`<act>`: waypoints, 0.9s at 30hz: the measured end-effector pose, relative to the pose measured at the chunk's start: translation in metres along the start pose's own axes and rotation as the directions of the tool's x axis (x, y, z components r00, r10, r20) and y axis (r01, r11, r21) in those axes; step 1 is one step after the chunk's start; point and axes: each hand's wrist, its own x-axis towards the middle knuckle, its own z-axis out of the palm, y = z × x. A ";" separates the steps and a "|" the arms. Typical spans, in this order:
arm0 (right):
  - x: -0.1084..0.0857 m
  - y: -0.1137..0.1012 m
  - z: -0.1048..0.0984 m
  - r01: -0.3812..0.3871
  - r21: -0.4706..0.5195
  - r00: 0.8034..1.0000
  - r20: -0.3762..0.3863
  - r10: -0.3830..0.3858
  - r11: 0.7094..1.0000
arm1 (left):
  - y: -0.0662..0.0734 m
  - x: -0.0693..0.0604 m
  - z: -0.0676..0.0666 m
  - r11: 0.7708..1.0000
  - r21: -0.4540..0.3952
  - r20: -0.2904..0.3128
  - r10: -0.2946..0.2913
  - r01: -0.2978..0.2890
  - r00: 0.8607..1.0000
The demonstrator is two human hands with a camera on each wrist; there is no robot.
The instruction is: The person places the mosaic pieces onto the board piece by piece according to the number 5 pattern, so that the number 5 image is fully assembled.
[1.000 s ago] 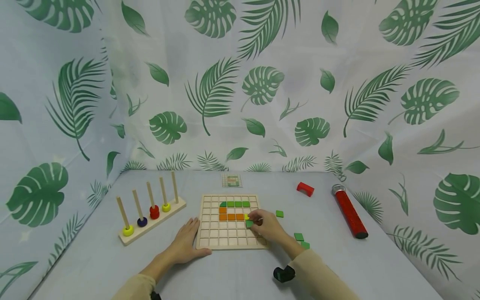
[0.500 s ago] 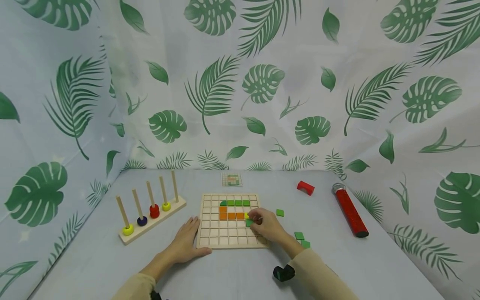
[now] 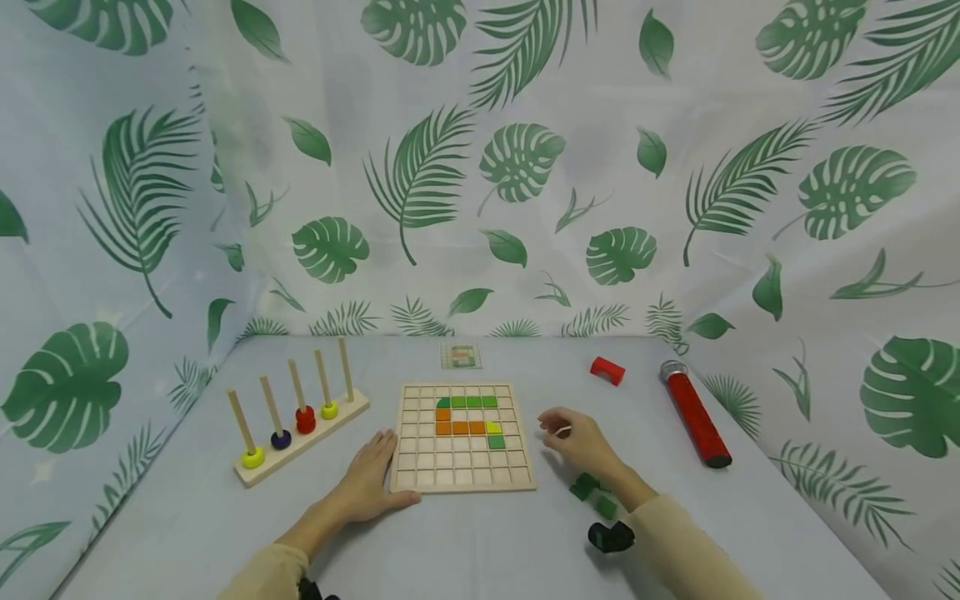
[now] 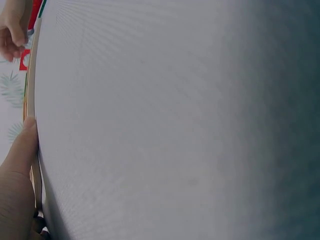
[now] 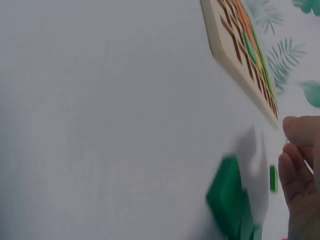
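Note:
A wooden grid board (image 3: 427, 467) lies mid-table, with green, orange and yellow tiles set in its cells. My left hand (image 3: 369, 482) rests at its left edge, fingers straight and thumb along the lower left corner; the thumb (image 4: 22, 150) shows against the board's side in the left wrist view. My right hand (image 3: 581, 442) hovers right of the board, fingers loosely bent, with nothing seen in them. Just beside its fingers a green square tile (image 5: 273, 178) lies on the table in the right wrist view, covered by the hand in the head view. Several loose green tiles (image 3: 585, 486) lie below the right forearm.
A peg stand (image 3: 300, 446) with coloured beads stands at the left. A small pattern card (image 3: 461, 357) lies behind the board. A red arch block (image 3: 607, 371) and a red microphone (image 3: 697, 417) lie at the right.
My right hand has left the yellow tile on the board and moved right, over the loose green tile. My left hand stays at the board's edge.

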 end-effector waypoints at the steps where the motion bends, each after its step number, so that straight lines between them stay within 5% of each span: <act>1: -0.002 0.004 -0.005 -0.005 -0.009 1.000 -0.003 0.005 1.000 | 0.000 0.000 0.000 1.000 -0.001 0.000 -0.001 0.001 1.000; 16: -0.048 0.052 -0.062 -0.073 -0.118 0.997 0.016 0.076 0.990 | 0.000 0.000 0.001 1.000 -0.001 -0.007 0.001 -0.001 1.000; 27: -0.057 0.057 -0.064 -0.068 -0.094 0.996 0.057 0.074 0.993 | -0.002 0.000 0.002 1.000 0.005 -0.007 -0.006 0.006 1.000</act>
